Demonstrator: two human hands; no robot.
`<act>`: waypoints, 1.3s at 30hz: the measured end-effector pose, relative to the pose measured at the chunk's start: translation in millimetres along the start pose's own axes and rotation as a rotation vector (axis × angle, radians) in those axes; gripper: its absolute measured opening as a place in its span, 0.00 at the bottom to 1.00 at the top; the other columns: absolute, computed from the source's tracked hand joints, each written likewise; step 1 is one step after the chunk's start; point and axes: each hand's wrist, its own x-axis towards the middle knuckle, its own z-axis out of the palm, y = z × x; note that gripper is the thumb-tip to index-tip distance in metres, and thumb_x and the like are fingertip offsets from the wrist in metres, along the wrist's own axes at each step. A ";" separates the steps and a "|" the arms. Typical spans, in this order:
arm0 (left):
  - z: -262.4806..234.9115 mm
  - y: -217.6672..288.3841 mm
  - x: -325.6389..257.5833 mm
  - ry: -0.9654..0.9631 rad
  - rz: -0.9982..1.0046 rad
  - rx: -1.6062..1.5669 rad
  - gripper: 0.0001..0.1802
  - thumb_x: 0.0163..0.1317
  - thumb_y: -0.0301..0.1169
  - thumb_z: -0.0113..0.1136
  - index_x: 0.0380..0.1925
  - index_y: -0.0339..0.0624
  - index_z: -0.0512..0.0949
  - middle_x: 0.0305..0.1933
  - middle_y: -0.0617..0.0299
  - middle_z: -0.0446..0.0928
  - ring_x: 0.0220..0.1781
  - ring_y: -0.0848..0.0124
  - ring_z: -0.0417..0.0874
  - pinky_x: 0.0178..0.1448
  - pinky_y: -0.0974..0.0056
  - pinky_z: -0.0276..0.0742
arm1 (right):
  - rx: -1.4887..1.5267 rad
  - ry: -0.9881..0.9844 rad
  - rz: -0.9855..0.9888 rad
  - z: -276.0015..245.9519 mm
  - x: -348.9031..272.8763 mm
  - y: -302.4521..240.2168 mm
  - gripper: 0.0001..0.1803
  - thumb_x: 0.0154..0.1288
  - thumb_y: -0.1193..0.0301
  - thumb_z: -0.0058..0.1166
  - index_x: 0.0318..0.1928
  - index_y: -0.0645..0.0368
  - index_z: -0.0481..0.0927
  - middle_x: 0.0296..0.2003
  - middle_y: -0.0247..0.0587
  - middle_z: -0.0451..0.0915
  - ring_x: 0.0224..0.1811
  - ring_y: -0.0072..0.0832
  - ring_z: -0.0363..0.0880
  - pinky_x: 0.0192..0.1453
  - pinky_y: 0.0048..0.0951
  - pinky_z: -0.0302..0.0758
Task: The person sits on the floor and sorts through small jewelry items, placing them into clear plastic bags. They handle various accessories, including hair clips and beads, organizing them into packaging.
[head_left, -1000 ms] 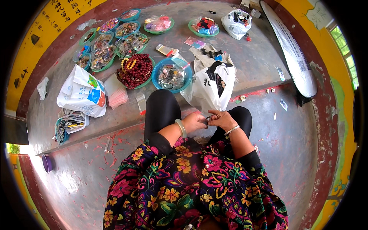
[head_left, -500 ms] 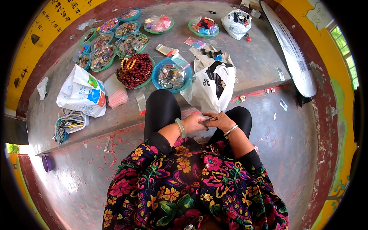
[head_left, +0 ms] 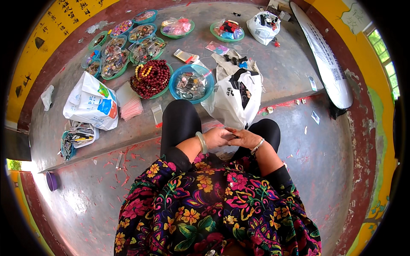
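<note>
Hands meet over the lap, fingertips together: the left hand (head_left: 217, 137) and the right hand (head_left: 247, 138) both pinch a small dark item (head_left: 234, 136) between them, too small to tell what it is. A pale green bangle (head_left: 201, 142) circles the left wrist, a thin bracelet (head_left: 257, 146) the right. Just beyond the grip stands an open white plastic bag (head_left: 235, 100), touching the knees. Farther out and to the left sit a blue bowl of packets (head_left: 191, 83) and a plate of dark red beads (head_left: 151, 79). Well off to the left lies a white printed bag (head_left: 91, 103).
</note>
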 end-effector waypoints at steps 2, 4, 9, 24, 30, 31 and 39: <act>4.0 7.5 -3.8 0.026 0.026 -0.068 0.20 0.55 0.21 0.53 0.50 0.38 0.70 0.44 0.66 0.73 0.45 0.78 0.72 0.47 0.71 0.69 | 0.024 -0.007 0.036 -1.0 1.0 -1.5 0.13 0.54 0.67 0.55 0.38 0.59 0.80 0.41 0.37 0.78 0.62 0.32 0.56 0.64 0.31 0.54; 0.4 4.0 -1.6 -0.012 0.042 -0.131 0.20 0.55 0.21 0.53 0.51 0.39 0.69 0.45 0.65 0.73 0.45 0.77 0.73 0.47 0.71 0.70 | 0.126 -0.044 0.083 -2.3 4.8 3.8 0.13 0.54 0.67 0.55 0.39 0.59 0.80 0.42 0.37 0.78 0.63 0.32 0.55 0.64 0.31 0.53; -1.1 18.2 -8.0 0.038 -0.054 -0.205 0.19 0.56 0.23 0.53 0.50 0.39 0.69 0.43 0.63 0.74 0.42 0.75 0.77 0.43 0.70 0.74 | 0.183 0.122 0.015 -1.1 5.8 10.8 0.14 0.55 0.67 0.54 0.41 0.58 0.80 0.43 0.37 0.78 0.62 0.31 0.57 0.64 0.30 0.54; -1.8 21.8 -10.5 0.112 -0.055 -0.116 0.13 0.56 0.27 0.56 0.42 0.35 0.74 0.37 0.60 0.77 0.38 0.72 0.80 0.44 0.70 0.75 | 0.178 0.152 0.100 -4.2 0.7 9.2 0.17 0.56 0.68 0.54 0.44 0.65 0.78 0.57 0.46 0.65 0.57 0.28 0.63 0.59 0.27 0.59; -4.3 9.2 -7.3 0.064 -0.045 -0.125 0.13 0.57 0.28 0.56 0.42 0.35 0.74 0.37 0.60 0.76 0.39 0.72 0.79 0.45 0.69 0.75 | 0.067 0.086 0.062 0.9 5.1 6.5 0.18 0.56 0.64 0.54 0.43 0.63 0.78 0.51 0.47 0.71 0.61 0.33 0.59 0.62 0.29 0.57; -4.2 8.9 -7.3 0.056 -0.040 -0.130 0.13 0.57 0.28 0.55 0.43 0.35 0.74 0.37 0.61 0.76 0.39 0.73 0.79 0.45 0.70 0.75 | 0.061 0.082 0.067 0.3 5.6 6.4 0.18 0.56 0.63 0.53 0.43 0.62 0.79 0.48 0.47 0.75 0.63 0.34 0.57 0.62 0.30 0.56; -0.6 26.9 -11.5 0.209 -0.042 -0.150 0.17 0.59 0.39 0.54 0.42 0.37 0.74 0.35 0.62 0.77 0.35 0.75 0.78 0.38 0.72 0.72 | 0.111 0.144 0.105 -11.2 4.3 9.5 0.21 0.60 0.60 0.49 0.47 0.64 0.75 0.41 0.40 0.78 0.41 0.21 0.69 0.46 0.22 0.64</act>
